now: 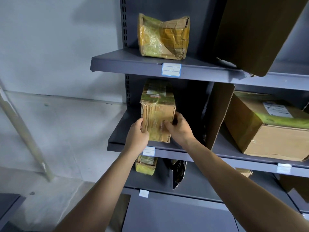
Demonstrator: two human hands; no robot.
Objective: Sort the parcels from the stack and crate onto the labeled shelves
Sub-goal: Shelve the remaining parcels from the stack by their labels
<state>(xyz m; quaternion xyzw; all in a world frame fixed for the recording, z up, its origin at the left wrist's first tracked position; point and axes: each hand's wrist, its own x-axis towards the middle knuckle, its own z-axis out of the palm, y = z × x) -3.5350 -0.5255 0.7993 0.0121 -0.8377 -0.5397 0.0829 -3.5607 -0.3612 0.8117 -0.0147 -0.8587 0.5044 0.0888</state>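
Both hands hold one brown parcel [158, 111]. The left hand [137, 133] curls its fingers round the parcel's left edge. The right hand [179, 129] grips the parcel's front and right side, low down. The parcel stands on its end on the middle shelf [192, 154], close to the front edge. It sits between the two hands and reaches up above them. It is wrapped in shiny tape.

Just under the left hand, a white label [148, 151] is stuck on the shelf's front edge. Below that hand, a small taped parcel [146, 165] sits on the lower shelf [160, 181]. A black bag [178, 173] is near it, under the right arm.

High above the hands, a squashed parcel [163, 37] rests on the top shelf [125, 64]. To the right of the right hand, a cardboard sheet [219, 114] stands up. Past it lies a big box [267, 136] with green tape.
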